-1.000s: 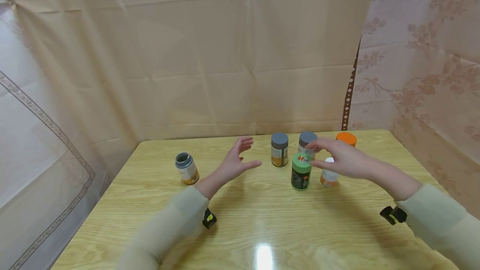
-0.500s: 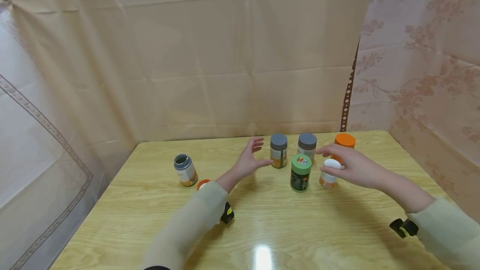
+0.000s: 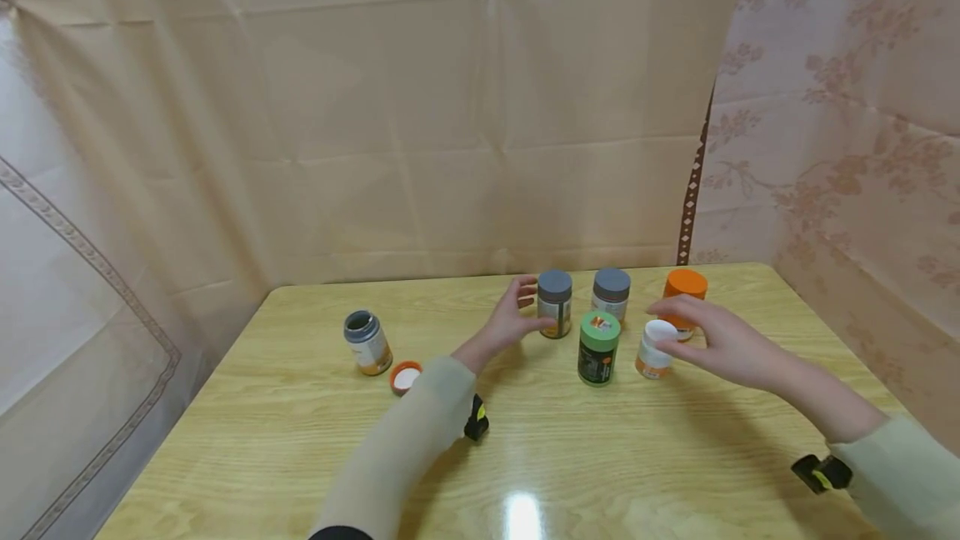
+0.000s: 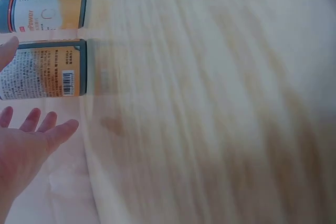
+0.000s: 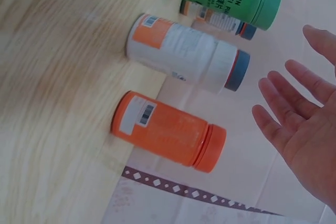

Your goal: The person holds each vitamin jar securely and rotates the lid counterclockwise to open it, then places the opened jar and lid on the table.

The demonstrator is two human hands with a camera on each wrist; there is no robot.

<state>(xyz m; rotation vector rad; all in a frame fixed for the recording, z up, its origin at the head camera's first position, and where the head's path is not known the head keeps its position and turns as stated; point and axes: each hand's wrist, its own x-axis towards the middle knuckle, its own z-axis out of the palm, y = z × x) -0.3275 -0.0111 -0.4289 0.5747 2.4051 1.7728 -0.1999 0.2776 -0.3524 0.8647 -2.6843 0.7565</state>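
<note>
My left hand [image 3: 512, 319] is held spread at the left side of a grey-lidded bottle [image 3: 555, 304]. Its thumb overlaps the front of that bottle in the head view, and a gap shows between fingers and bottle in the left wrist view. My right hand [image 3: 720, 340], fingers loosely bent, hovers just right of a small white-lidded bottle [image 3: 651, 354] and partly covers an orange bottle [image 3: 686, 283] behind. It holds nothing in the right wrist view. A green-lidded bottle [image 3: 597, 350] and a second grey-lidded bottle [image 3: 611, 290] stand between the hands.
To the left stands an uncapped bottle [image 3: 368, 344] with a dark rim. Beside my left sleeve an orange-rimmed cap [image 3: 406, 377] lies with its white inside up. A beige curtain [image 3: 390, 148] hangs behind the wooden table [image 3: 300, 440].
My left hand has moved right, up to the grey-lidded bottle, uncovering the orange-rimmed cap. My right hand has shifted right and slightly nearer, off the green-lidded bottle to beside the white-lidded one.
</note>
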